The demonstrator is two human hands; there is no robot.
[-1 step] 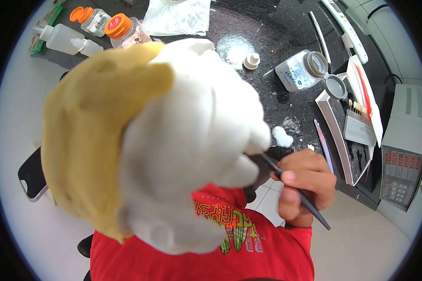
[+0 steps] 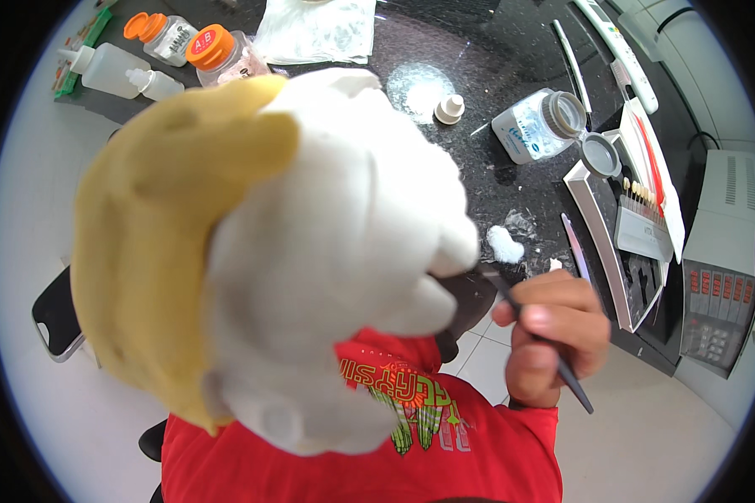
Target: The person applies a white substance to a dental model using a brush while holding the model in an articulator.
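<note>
- Nothing has shifted that I can make out: both views come from the same instant, and the white-and-yellow cast [image 2: 268,251] sits just as close to the lens, the right hand [image 2: 554,335] in the same spot.
- I see little open room. The cast fills the middle of the view; the black tabletop [image 2: 478,75] shows only above and to the right, its near edge running past the right hand, with pale floor below.
- My right hand is closed in a pen grip around a thin dark tool [image 2: 541,339], whose tip meets the lower right edge of the cast.
- My left hand is hidden behind the cast, so I cannot tell its grip.
- The cast is lumpy: rough white plaster on the right, a smooth yellow mass on the left, blurred by nearness.
- Beyond it stand orange-capped jars [image 2: 210,46], a clear jar [image 2: 537,126] lying on its side, a small white bottle cap [image 2: 450,107] and a tray of tooth shade tabs [image 2: 642,226].
- A white lump [image 2: 505,245] lies on the tabletop just beside the tool's tip.
</note>
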